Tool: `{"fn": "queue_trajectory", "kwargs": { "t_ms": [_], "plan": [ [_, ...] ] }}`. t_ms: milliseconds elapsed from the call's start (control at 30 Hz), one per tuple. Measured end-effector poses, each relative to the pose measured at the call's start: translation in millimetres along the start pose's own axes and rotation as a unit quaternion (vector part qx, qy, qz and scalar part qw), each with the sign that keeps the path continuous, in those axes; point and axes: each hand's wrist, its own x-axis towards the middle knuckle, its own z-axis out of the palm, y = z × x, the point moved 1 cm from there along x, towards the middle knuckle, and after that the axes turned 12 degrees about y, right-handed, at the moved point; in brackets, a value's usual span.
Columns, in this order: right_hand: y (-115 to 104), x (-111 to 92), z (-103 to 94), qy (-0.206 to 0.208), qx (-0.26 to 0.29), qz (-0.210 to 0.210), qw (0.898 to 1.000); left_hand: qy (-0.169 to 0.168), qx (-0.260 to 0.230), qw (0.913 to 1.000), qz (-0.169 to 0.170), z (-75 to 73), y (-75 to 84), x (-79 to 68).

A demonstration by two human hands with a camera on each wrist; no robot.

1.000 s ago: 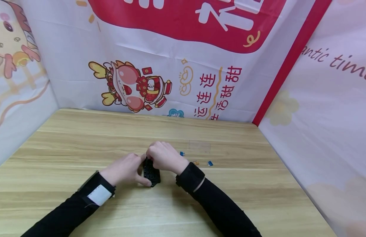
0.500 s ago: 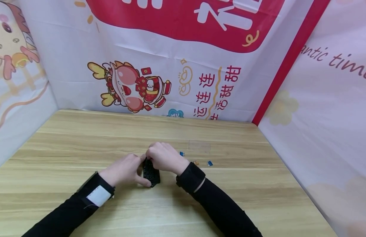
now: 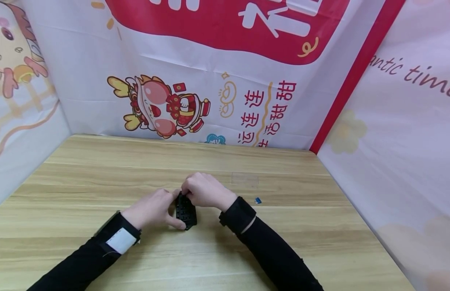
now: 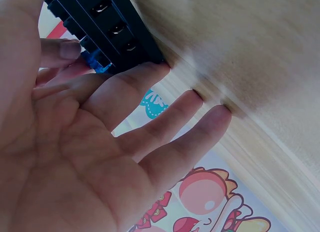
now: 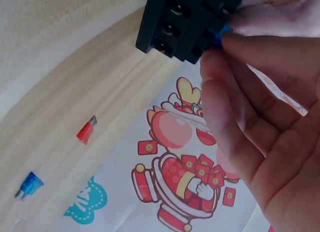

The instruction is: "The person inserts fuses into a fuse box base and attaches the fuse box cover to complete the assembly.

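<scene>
In the head view, a black fuse box lies mid-table. My left hand grips it by its two ends, thumb at the near end and fingers at the far end. My right hand is over the box's far end. A small blue blade fuse is pinched in its fingertips, against the side of the box in the right wrist view; much of it is hidden. The left wrist view shows a row of metal terminals along the box, with three left fingers stretched beneath it.
A red blade fuse and another blue blade fuse lie loose on the wooden table. Behind my right hand is a clear rectangular piece. Printed cloth walls border the table at the back and sides.
My right hand and wrist have shifted slightly to the right. In the head view they now cover the small blue and orange pieces seen before. My left hand stays on the fuse box.
</scene>
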Motion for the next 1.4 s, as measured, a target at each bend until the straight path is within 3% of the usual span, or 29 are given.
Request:
{"fn": "queue_trajectory", "kwargs": {
  "t_ms": [133, 333, 567, 967, 1400],
  "plan": [
    [7.2, -0.8, -9.4, 0.008, 0.023, 0.010, 1.000, -0.001, 0.009, 0.9999, -0.004, 1.9, -0.1, 0.5],
    [24.4, -4.3, -22.9, 0.057, 0.032, 0.014, 0.998, -0.005, 0.037, 0.9993, -0.008, 2.8, -0.3, 0.8],
    [41.5, -10.9, -35.8, 0.082, 0.037, 0.063, 0.994, -0.005, 0.041, 0.9991, -0.005, 1.2, 0.8, 0.1],
    [49.2, -14.7, -39.2, 0.078, 0.018, 0.079, 0.994, -0.009, 0.044, 0.9988, -0.016, 1.8, 1.0, 0.4],
    [59.4, -16.1, -29.2, 0.060, 0.012, 0.103, 0.993, -0.017, 0.041, 0.9987, -0.025, 0.3, 2.0, 0.7]
  ]
}}
